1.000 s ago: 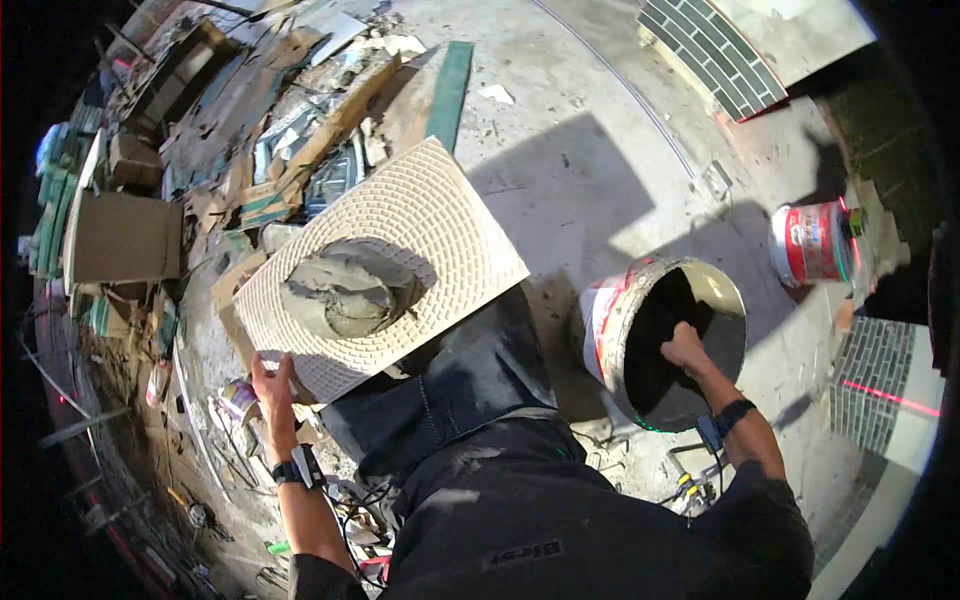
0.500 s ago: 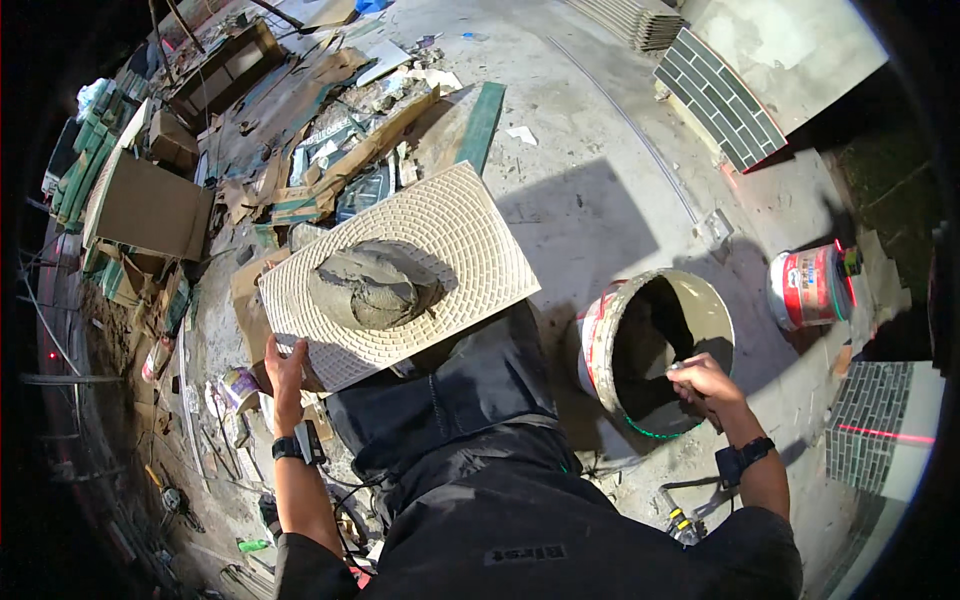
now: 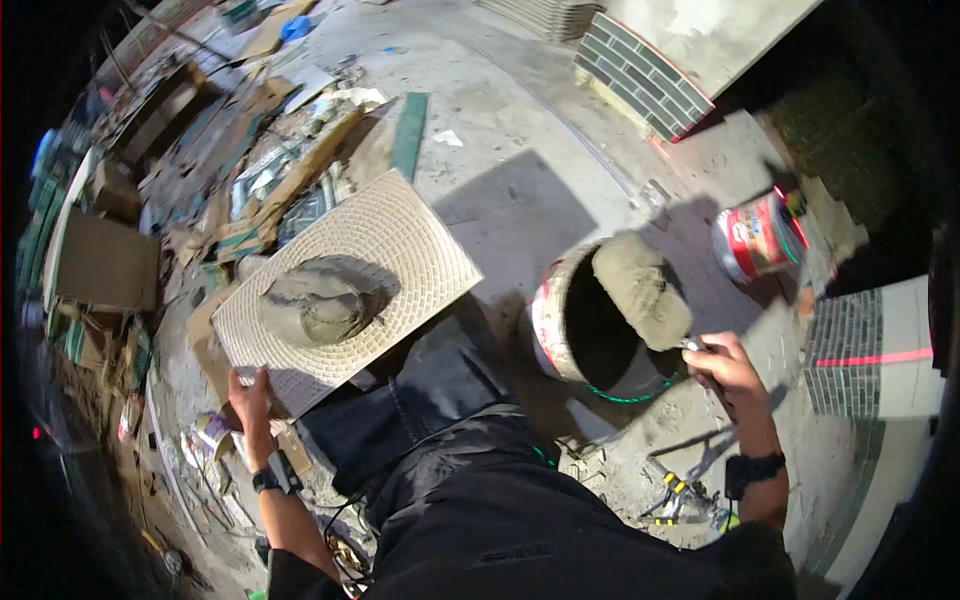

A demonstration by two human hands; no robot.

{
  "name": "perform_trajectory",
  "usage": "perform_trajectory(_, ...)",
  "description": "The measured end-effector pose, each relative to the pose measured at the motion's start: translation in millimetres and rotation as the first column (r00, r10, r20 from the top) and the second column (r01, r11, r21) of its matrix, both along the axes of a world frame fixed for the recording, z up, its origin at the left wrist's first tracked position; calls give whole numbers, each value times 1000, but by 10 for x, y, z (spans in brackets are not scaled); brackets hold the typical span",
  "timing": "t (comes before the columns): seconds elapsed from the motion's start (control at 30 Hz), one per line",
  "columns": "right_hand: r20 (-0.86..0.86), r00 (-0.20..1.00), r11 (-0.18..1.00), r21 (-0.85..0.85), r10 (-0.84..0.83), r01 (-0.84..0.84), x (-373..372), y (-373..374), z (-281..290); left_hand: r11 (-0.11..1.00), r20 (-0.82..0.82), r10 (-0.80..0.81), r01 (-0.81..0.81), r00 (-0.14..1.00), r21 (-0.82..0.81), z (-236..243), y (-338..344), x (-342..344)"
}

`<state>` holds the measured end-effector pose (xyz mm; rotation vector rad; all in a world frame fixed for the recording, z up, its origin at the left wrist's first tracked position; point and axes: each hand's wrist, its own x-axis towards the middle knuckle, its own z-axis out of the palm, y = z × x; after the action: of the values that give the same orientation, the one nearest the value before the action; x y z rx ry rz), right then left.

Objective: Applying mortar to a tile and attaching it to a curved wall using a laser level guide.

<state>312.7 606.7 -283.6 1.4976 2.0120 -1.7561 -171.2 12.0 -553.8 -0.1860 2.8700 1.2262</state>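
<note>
My left hand (image 3: 248,395) grips the lower left corner of a cream, grid-textured tile (image 3: 400,235), held at a slant over my dark-clad leg. A thick lump of grey mortar (image 3: 312,305) sits on it. My right hand (image 3: 732,370) is closed on the handle of a trowel (image 3: 692,343), whose blade carries a big heap of grey mortar (image 3: 640,290) above the mouth of a white bucket (image 3: 550,335) with a dark inside.
Cardboard scraps and debris (image 3: 260,180) cover the left side. A red-and-white pail (image 3: 747,240) stands right. Green brick-patterned panels (image 3: 635,80) are at top and right (image 3: 840,350). A tile stack (image 3: 540,15) lies at the back; clamp-like tools (image 3: 680,495) lie low right.
My right hand has come up out of the bucket with the trowel loaded with mortar and moved to its right rim. My left hand stays on the tile; the view has shifted.
</note>
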Motion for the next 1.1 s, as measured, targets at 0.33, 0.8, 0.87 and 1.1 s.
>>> perform_trajectory(0.33, -355, 856, 815, 567, 376, -123, -1516, -1110, -226, 986, 27, 52, -56, 998, 158, 82, 45, 99)
perform_trajectory(0.8, -373, 721, 687, 701, 584, -194, -2485, -1352, -367, 983, -23, 30, -25, 999, 185, -55, -24, 81)
perform_trajectory(0.87, -315, 799, 722, 662, 512, -202, -2259, -1186, -377, 987, 26, 3, -7, 1000, 163, -49, -64, 91)
perform_trajectory(1.1, -210, 972, 807, 590, 104, 41, -630, -776, -496, 939, 132, -8, -38, 991, 342, -212, -143, 3)
